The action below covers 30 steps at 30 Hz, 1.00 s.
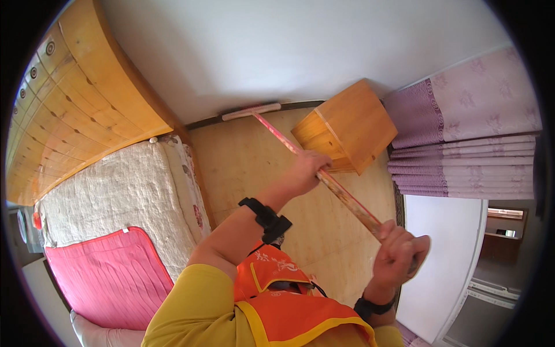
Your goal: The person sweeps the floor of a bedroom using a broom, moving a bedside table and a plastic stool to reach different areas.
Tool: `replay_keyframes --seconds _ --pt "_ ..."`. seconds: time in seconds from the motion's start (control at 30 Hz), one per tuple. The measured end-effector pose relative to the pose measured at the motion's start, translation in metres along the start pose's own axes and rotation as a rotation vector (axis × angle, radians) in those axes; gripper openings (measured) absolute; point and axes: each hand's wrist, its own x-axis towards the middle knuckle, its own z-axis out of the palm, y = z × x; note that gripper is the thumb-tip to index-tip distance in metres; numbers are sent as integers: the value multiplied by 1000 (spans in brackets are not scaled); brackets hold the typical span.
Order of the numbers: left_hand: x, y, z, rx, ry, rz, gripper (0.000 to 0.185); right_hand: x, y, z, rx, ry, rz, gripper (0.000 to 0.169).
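Note:
A long-handled mop or broom slants across the middle; its kind is not settled by the picture. Midway along its worn pink handle, my left hand is wrapped around it. Closer to my body, my right hand grips the upper end of the same handle. The narrow pale head rests at the foot of the white wall, along the dark baseboard. Both wrists wear black bands. Below my arms shows an orange apron with yellow trim.
Beside the handle stands a wooden nightstand. On the left is a bed with a wooden headboard, a pale quilted mattress cover and a pink mat. Purple curtains hang at right above a white panel. Light flooring lies between.

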Motion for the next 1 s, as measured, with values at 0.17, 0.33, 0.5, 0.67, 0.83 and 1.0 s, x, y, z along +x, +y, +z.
replay_keyframes --seconds 0.17,0.33,0.5,0.67,0.83,1.0 --pt "-18 17 26 -6 -141 36 28 2 -27 -15 -77 -98 15 22" --pt "-4 -29 67 -35 18 103 29 8 14 -39 -51 -115 55 20" --pt "25 -108 118 49 159 87 14 -11 109 -75 -104 68 129 21" --pt "-18 -98 153 34 -162 25 16 -48 92 -113 -111 286 254 22" --pt "-62 -13 153 -66 -311 -3 19 -63 2 -127 -197 173 248 23" --pt "-46 22 131 -28 -230 59 22 -51 -28 -120 -93 65 223 21"
